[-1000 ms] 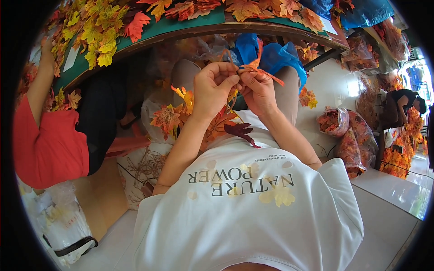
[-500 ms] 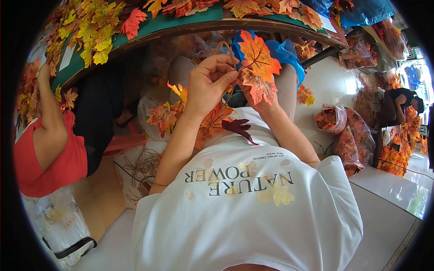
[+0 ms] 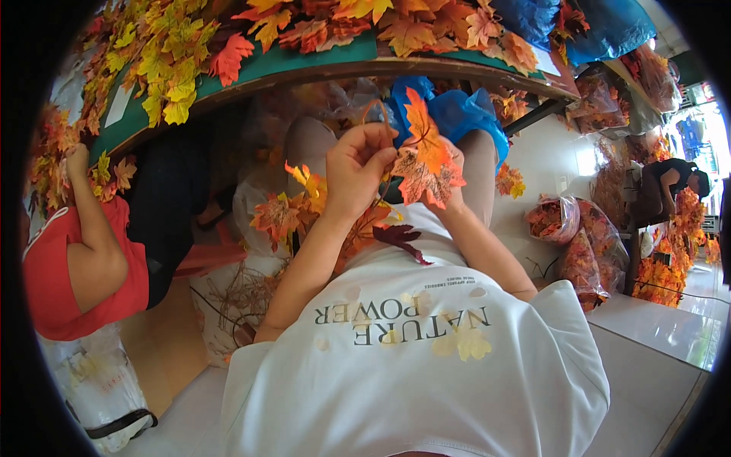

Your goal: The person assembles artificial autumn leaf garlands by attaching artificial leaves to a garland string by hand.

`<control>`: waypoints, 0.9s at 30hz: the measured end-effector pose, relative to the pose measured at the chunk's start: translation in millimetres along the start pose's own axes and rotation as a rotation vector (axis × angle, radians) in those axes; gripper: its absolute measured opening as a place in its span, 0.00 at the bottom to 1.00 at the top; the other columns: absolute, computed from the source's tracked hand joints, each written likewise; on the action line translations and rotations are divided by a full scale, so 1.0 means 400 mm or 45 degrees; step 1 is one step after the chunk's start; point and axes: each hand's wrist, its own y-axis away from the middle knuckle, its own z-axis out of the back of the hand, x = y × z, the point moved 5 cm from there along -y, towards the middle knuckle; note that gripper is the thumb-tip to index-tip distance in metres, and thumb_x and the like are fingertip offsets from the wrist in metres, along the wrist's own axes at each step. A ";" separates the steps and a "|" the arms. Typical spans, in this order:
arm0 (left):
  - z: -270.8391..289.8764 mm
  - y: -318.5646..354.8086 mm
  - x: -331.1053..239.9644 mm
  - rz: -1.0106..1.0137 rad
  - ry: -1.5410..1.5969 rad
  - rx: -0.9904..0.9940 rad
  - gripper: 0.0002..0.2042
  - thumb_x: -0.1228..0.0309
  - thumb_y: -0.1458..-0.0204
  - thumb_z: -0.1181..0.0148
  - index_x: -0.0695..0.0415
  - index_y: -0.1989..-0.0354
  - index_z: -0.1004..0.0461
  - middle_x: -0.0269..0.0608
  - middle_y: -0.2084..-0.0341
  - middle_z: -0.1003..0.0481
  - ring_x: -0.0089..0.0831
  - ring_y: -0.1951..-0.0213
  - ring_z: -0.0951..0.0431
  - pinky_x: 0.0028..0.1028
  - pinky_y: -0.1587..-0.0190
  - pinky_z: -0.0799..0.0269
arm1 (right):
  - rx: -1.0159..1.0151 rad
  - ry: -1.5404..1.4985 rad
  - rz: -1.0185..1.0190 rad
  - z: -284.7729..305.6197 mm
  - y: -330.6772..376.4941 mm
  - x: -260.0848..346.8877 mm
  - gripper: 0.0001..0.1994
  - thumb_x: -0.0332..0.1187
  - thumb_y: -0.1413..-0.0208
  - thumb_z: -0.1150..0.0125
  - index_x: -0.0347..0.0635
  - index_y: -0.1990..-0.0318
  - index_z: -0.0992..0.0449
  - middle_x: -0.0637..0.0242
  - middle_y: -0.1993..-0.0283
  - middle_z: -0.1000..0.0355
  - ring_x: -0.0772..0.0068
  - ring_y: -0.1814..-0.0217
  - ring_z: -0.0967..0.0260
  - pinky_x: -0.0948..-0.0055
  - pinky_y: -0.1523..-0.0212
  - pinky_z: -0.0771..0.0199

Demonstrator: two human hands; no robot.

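- Head view: the left hand, at twelve o'clock, pinches a looped brown stem between thumb and fingers.
- Orange leaves sit at one o'clock, in front of the right hand.
- Right hand, at two o'clock: fingers mostly hidden by those leaves, so I cannot tell its grip.
- Dark red leaf: four o'clock, near the middle, against the white shirt.
- Bagged leaves: three o'clock.

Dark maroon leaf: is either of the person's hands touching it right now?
No, the dark maroon leaf shows against the white shirt, apart from both the left hand and the right hand.
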 end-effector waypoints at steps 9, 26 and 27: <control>0.007 0.011 0.008 -0.027 -0.037 -0.083 0.10 0.88 0.53 0.47 0.65 0.63 0.28 0.33 0.71 0.28 0.17 0.68 0.28 0.15 0.62 0.32 | 0.015 0.006 0.025 0.000 -0.001 -0.023 0.05 0.25 0.47 0.45 0.32 0.66 0.26 0.64 0.66 0.26 0.78 0.68 0.29 0.79 0.66 0.25; 0.013 0.011 0.000 0.067 0.045 0.024 0.07 0.88 0.53 0.47 0.66 0.66 0.27 0.35 0.73 0.26 0.18 0.72 0.26 0.18 0.68 0.29 | 0.011 -0.555 -0.228 0.018 -0.005 -0.055 0.10 0.28 0.45 0.53 0.29 0.62 0.30 0.58 0.67 0.29 0.67 0.68 0.29 0.72 0.65 0.24; 0.012 0.009 0.001 0.085 0.052 0.050 0.07 0.89 0.53 0.47 0.67 0.67 0.27 0.35 0.72 0.27 0.19 0.71 0.26 0.18 0.68 0.28 | -0.053 -0.126 -0.159 0.035 -0.002 -0.053 0.08 0.26 0.45 0.52 0.29 0.65 0.30 0.59 0.67 0.29 0.67 0.70 0.29 0.71 0.67 0.24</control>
